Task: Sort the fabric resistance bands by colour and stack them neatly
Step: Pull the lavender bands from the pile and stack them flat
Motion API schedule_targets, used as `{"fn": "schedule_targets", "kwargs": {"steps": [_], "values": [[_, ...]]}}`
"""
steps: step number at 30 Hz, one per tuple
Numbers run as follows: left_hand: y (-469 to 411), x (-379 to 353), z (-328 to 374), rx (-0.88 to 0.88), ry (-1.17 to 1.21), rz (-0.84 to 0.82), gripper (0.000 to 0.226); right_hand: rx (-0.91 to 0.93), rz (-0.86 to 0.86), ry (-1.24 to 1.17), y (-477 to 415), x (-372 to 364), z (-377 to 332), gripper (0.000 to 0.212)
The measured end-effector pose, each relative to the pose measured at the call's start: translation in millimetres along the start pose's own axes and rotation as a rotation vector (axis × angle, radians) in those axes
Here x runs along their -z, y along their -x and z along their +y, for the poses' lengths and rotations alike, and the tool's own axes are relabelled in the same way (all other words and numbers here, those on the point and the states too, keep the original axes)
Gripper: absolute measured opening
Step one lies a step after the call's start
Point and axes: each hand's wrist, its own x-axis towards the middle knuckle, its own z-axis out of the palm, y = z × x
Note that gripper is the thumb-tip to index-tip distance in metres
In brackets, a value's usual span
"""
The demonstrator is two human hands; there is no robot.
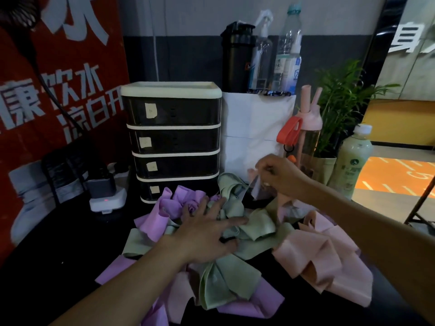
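Observation:
A tangled heap of fabric resistance bands lies on the dark table. Purple bands [164,212] sit at the left and front, green bands [226,281] in the middle, pink bands [324,255] at the right. My left hand [207,234] rests flat with spread fingers on the green and purple bands in the heap's middle. My right hand [280,177] is raised above the back of the heap and pinches a thin pale strip [255,184]; what it belongs to is unclear.
A black four-drawer organiser [174,142] stands behind the heap, a white box [256,137] with bottles on top beside it. A pink bottle [308,132], a plant [341,102] and a green drink bottle [353,163] stand at the right. A charger and power strip [106,196] lie at the left.

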Motion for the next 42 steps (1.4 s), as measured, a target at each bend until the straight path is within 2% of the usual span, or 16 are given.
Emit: {"fn": "schedule_targets", "kwargs": {"steps": [3, 7, 10, 11, 15, 18, 22, 26, 30, 32, 35, 38, 41, 42], "values": [[2, 1, 0, 0.004, -0.021, 0.004, 0.058, 0.027, 0.092, 0.029, -1, 17, -11, 0.025], [5, 14, 4, 0.002, -0.044, 0.012, 0.058, 0.05, -0.005, 0.227, 10, 37, -14, 0.017], [3, 31, 13, -0.019, -0.109, 0.092, 0.054, 0.029, -0.044, 0.276, 11, 47, -8, 0.04], [4, 39, 17, -0.025, -0.103, 0.122, 0.053, 0.027, -0.056, 0.275, 11, 50, -7, 0.041], [5, 67, 29, 0.0, 0.01, 0.312, 0.047, -0.056, -0.121, 0.145, 19, 57, -27, 0.032], [0, 79, 40, -0.027, 0.17, 0.455, 0.04, -0.095, -0.066, -0.024, 26, 60, -43, 0.032], [-13, 79, 51, -0.075, 0.435, 0.551, 0.051, -0.085, -0.021, -0.195, 38, 69, -56, 0.035], [-18, 81, 63, -0.134, 0.603, 0.68, 0.043, -0.049, -0.026, -0.29, 48, 79, -66, 0.033], [-18, 96, 74, -0.123, 0.902, 0.717, 0.036, -0.04, 0.011, -0.342, 53, 84, -69, 0.029], [-19, 102, 74, -0.146, 0.894, 0.735, 0.023, -0.041, 0.024, -0.378, 54, 85, -68, 0.028], [-20, 107, 76, -0.143, 0.906, 0.691, 0.025, -0.061, 0.035, -0.403, 57, 87, -69, 0.027], [-21, 100, 78, -0.097, 0.957, 0.626, 0.031, -0.135, 0.012, -0.299, 57, 81, -63, 0.03], [-19, 84, 73, 0.016, 0.929, 0.608, 0.024, -0.239, -0.031, 0.073, 57, 72, -39, 0.023], [-17, 78, 71, 0.032, 0.882, 0.573, 0.018, -0.259, -0.06, 0.127, 59, 69, -32, 0.025]]}}
